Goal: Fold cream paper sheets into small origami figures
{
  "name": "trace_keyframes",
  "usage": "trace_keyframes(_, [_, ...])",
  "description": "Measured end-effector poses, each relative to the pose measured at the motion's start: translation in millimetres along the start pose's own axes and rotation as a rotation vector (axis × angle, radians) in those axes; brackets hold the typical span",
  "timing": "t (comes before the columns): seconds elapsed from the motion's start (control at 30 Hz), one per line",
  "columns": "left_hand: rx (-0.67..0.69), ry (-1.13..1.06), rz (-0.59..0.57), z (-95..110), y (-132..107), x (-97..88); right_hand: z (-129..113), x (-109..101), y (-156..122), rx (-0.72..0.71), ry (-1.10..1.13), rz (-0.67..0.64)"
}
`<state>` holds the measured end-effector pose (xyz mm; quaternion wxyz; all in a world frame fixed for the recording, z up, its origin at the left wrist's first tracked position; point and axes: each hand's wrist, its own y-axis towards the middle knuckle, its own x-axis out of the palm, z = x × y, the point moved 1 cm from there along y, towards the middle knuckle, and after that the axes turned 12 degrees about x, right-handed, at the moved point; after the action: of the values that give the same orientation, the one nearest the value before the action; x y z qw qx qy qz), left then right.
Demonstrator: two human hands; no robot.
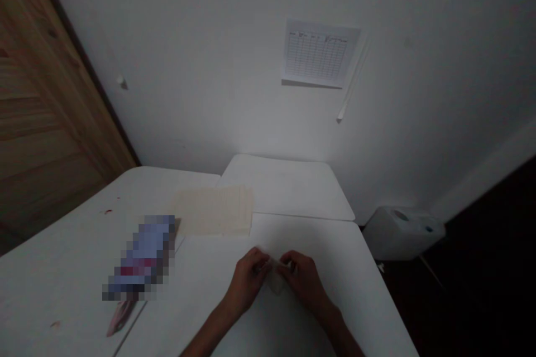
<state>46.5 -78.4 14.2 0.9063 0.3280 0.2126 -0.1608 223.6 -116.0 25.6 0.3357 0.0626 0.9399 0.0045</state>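
My left hand [247, 279] and my right hand [304, 279] meet over the white table [201, 312], fingers curled toward each other. Between them both pinch a small pale, translucent piece [276, 281], possibly paper or plastic; the dim light hides what it is. Just beyond my hands lies a cream stack of paper sheets [213, 211], flat on the table.
A blurred blue-and-pink object [142, 256] lies to the left, with a pink item [119, 317] poking out below it. A second white table [285, 187] stands against the wall. A printed chart [318, 54] hangs above. A white box [402, 231] sits on the floor right.
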Motion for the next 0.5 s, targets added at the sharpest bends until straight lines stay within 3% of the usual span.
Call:
trace_keyframes(0.13, [0.086,-0.019,0.019,11,9,-13.1,-10,-8,3,-0.125,0.022,0.083])
trace_keyframes(0.3, [0.242,0.061,-0.043,18,16,-23.7,-24,-17,2,-0.342,-0.055,0.107])
trace_keyframes(0.5, [0.27,0.052,-0.062,19,18,-26.9,-21,-19,2,-0.382,-0.084,0.144])
